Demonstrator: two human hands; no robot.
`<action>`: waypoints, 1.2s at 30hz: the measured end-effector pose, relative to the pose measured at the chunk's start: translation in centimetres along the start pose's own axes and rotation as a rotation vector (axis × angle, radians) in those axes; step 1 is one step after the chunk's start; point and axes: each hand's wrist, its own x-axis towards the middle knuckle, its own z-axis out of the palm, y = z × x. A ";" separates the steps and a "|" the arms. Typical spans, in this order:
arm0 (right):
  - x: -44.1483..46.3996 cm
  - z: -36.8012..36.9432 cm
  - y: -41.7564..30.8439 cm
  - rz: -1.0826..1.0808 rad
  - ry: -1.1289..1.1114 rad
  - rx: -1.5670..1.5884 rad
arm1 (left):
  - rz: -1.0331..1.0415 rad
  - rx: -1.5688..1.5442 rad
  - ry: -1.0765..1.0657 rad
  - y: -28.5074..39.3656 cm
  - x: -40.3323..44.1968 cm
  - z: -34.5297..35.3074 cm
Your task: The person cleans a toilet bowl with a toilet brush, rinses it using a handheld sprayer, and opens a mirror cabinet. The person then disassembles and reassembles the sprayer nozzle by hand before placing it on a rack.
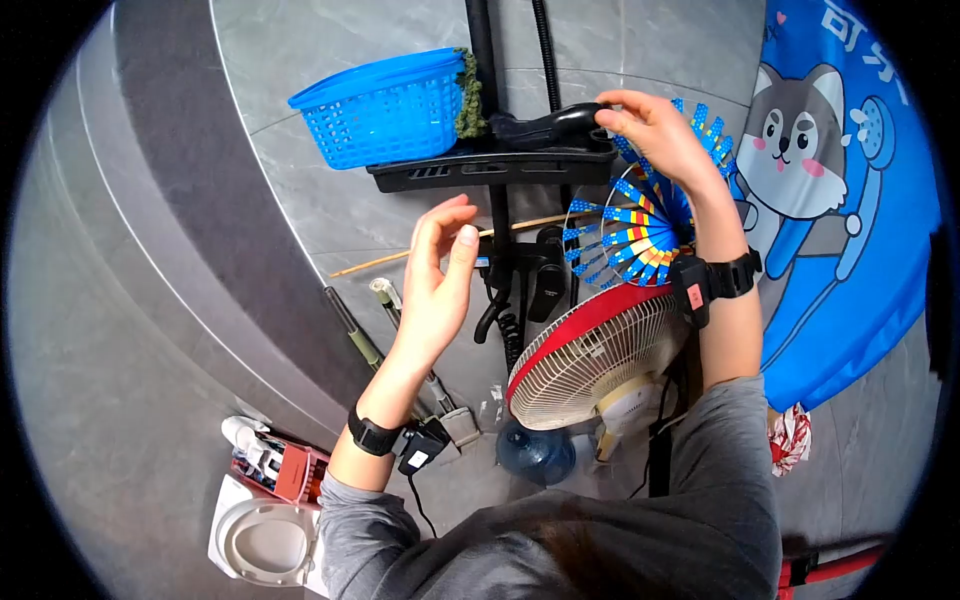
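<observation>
A blue plastic basket [380,112] rests on the left part of a black shelf [440,174], with a green bristly object [468,95] against its right side. On the shelf's right part lies a black handled object [548,127]. My right hand [655,130] has its thumb and fingers closed on the rounded right end of that object. Lower and to the left, my left hand [440,265] is raised below the shelf, fingers apart from the thumb and slightly curled, holding nothing. Both wrists wear black straps with small boxes.
A fan [595,355] with a red rim stands below the shelf, beside a colourful pinwheel-like decoration [645,235]. A blue curtain [860,290] hangs at right. Poles [355,330], a water jug [536,455] and a toilet [268,540] are lower down.
</observation>
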 end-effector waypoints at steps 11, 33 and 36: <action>1.8 1.6 1.1 -0.052 -0.260 -0.184 | 0.409 0.655 0.040 0.5 3.7 0.2; -7.5 3.5 -6.3 -0.056 -0.172 0.026 | -0.116 0.323 0.282 -6.4 -6.6 -2.7; -12.2 6.3 -4.7 0.090 -0.380 0.131 | -0.598 0.239 0.132 -15.1 -17.3 -2.1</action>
